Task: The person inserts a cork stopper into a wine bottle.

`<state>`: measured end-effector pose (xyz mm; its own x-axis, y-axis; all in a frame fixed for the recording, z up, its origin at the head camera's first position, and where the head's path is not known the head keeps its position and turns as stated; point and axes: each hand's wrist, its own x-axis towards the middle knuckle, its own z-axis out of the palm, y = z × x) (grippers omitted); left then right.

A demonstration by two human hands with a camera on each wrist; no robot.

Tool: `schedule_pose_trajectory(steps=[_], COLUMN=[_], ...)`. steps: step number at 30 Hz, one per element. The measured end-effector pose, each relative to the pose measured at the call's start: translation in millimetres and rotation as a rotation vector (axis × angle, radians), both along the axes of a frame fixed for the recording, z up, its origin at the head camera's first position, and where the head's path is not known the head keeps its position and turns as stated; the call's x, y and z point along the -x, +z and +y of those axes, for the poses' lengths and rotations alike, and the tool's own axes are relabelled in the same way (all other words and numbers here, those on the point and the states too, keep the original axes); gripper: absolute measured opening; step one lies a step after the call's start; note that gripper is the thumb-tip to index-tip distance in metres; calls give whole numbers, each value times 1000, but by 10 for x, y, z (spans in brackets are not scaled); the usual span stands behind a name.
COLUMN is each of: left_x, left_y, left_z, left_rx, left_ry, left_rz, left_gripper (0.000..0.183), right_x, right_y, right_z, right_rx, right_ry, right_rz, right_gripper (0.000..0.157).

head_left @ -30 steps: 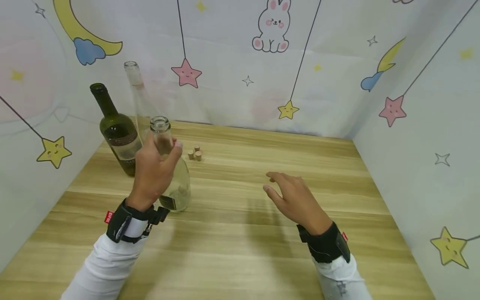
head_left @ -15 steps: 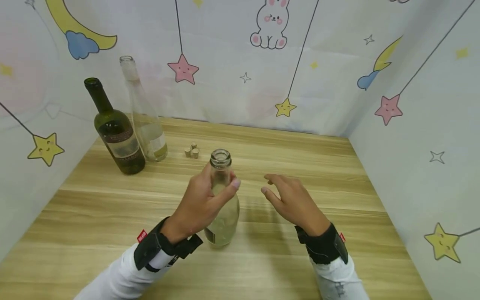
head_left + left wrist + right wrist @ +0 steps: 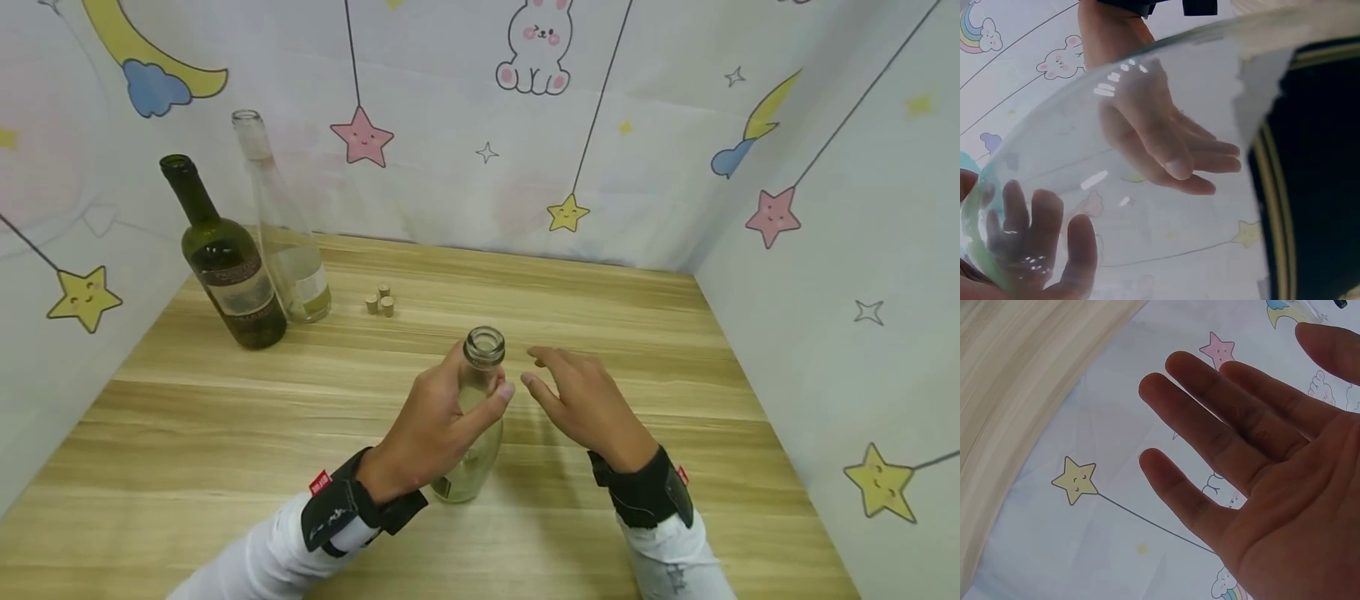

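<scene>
My left hand (image 3: 438, 421) grips a clear glass bottle (image 3: 484, 442) by its neck, thumb on the near side. The bottle's mouth faces up and has no cork in it. Its dark, gold-edged label (image 3: 1313, 169) fills the right of the left wrist view, where the curled fingers show through the glass. Just right of the bottle my right hand (image 3: 596, 408) hovers over the table, fingers spread and relaxed, holding nothing. The right wrist view shows its bare palm (image 3: 1297, 506).
A green wine bottle (image 3: 232, 275) and a taller clear bottle (image 3: 288, 258) stand at the back left of the wooden table (image 3: 637, 317). Several small corks (image 3: 387, 306) sit beside them. Printed cloth walls (image 3: 450, 75) enclose the back and sides.
My left hand has carried the clear bottle from beside the other bottles rightward and nearer, to just left of my right hand. The right hand has stayed almost still.
</scene>
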<state>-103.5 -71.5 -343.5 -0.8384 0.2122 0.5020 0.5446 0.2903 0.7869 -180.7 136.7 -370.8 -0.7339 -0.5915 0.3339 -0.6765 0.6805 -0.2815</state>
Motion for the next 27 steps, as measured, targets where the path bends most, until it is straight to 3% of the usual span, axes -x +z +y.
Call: schedule_pose_trajectory(steps=[10,17,23,27], left_x=[19,54,28,27], left_y=[-103,-123,-176,-244], left_z=[72,68,31,-137], left_rx=[-38,-83,-107,-100], left_ry=[50,39,20,69], left_rz=[59,59,31,85], left_gripper=[24,28,29,44], right_x=[27,138,445,770], right_y=[-78,-58,-60,-145], right_z=[-97,-232,-444,-726], right_rx=[32,95,223,319], right_ry=[31,95,265,324], right_rz=[61,96,-18,-80], right_gripper=[29,19,20,18])
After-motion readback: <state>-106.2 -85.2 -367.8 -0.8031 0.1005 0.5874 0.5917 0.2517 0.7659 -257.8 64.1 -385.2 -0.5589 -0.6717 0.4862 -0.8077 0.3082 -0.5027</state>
